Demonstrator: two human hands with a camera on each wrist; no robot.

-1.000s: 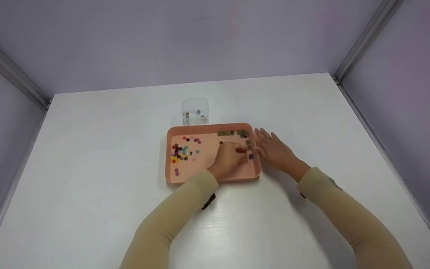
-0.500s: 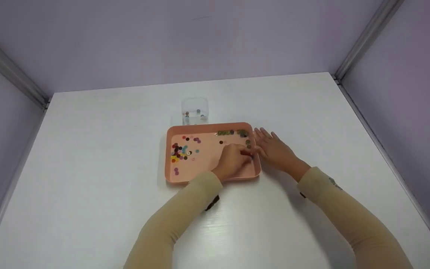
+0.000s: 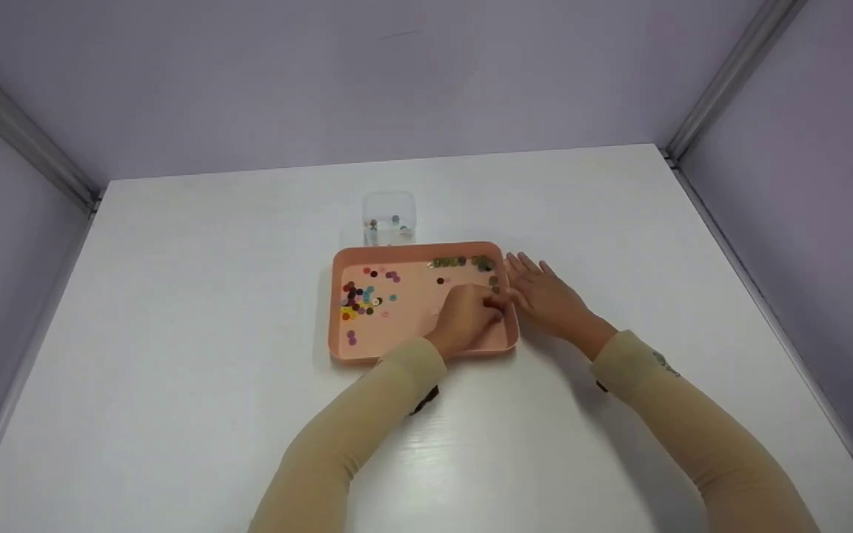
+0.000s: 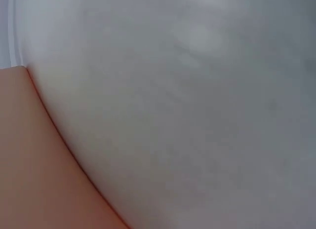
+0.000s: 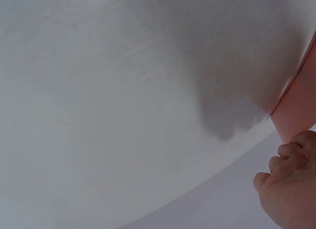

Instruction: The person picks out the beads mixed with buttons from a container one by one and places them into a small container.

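A pink tray [image 3: 415, 248] lies mid-table in the head view. Inside it, a heap of mixed-colour buttons [image 3: 360, 300] sits at the left, and a row of green buttons [image 3: 460, 262] runs along the far wall and down the right side. My left hand [image 3: 467, 318] is inside the tray near its right wall, fingers curled, tips pinching a small reddish button [image 3: 492, 303] against the floor. My right hand [image 3: 545, 296] lies flat on the table with straight, spread fingers touching the tray's right wall. The left wrist view shows only the tray's wall [image 4: 29, 165] and the table.
A small clear box [image 3: 389, 217] with a few buttons in it stands just behind the tray. Two purple buttons [image 3: 352, 337] lie near the tray's front left corner. The white table [image 3: 175, 311] is enclosed by lilac walls on three sides. The right wrist view shows the tray's corner [image 5: 301, 105].
My left hand has slid a little to the right across the tray floor, toward the right wall. The right hand has stayed in place beside the tray.
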